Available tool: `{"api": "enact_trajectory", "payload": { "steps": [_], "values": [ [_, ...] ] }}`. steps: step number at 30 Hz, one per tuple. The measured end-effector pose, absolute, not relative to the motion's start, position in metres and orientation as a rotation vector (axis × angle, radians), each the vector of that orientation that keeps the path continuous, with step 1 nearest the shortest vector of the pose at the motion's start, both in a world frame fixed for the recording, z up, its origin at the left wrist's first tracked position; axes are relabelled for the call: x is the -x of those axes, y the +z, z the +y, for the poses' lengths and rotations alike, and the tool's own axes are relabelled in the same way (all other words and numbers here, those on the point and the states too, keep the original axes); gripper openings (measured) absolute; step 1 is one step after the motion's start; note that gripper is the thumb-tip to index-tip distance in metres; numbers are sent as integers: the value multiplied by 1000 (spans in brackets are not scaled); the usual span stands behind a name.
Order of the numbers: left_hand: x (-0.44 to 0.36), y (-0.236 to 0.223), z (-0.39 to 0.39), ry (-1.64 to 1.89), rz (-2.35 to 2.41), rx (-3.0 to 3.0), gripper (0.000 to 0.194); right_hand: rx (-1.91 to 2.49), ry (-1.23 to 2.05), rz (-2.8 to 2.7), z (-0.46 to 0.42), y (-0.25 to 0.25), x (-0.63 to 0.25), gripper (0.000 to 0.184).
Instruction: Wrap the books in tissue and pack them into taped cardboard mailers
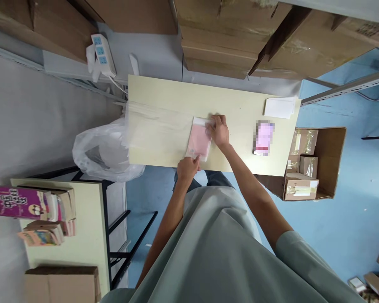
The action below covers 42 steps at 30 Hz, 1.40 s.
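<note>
A flat pink booklet (199,139) with a white strip along its far edge lies on the pale yellow table (246,97). My left hand (188,167) is closed at its near edge, thumb on top. My right hand (220,129) pinches the upper right side, fingers curled. Clear plastic film (161,126) spreads across the table to the left of the booklet; I cannot tell whether it also wraps the booklet.
A pixelated pink item (264,137) and white cards (279,107) lie at the right. A clear plastic bag (97,147) hangs off the left edge. An open carton (331,164) holds small boxes. Books (28,204) sit lower left, a power strip (103,54) behind.
</note>
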<state>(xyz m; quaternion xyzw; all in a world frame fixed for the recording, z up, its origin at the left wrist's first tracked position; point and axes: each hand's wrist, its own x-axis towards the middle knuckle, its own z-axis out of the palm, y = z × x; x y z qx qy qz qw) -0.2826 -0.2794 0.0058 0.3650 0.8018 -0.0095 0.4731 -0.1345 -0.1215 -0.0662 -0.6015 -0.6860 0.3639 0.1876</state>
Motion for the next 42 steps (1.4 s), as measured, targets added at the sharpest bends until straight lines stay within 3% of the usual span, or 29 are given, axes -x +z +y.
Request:
{"api": "enact_trajectory", "payload": {
  "steps": [4,8,12,17,24,30,35,42],
  "values": [
    [311,-1,-266,247,2161,-1221,31,1758,1047,-1718,-154,-53,121,44],
    [328,-24,-249,584,1973,-1498,40,1721,1306,-1515,-206,-42,111,51],
    [319,-35,-249,546,1869,-1595,44,1652,1516,-1281,-238,-39,103,57],
    [271,-33,-256,474,1921,-1593,51,1714,1526,-1049,-225,-40,71,67],
    [203,-31,-247,496,1958,-1605,53,1779,1360,-1199,-203,0,33,46],
    [225,-27,-241,478,1807,-1638,58,1754,1320,-1450,-213,35,73,32],
    [271,-29,-243,554,1807,-1456,65,1730,1310,-1746,-224,19,130,23],
    [305,-34,-249,664,1914,-1285,55,1823,1160,-2287,-225,-20,179,24]
  ]
}}
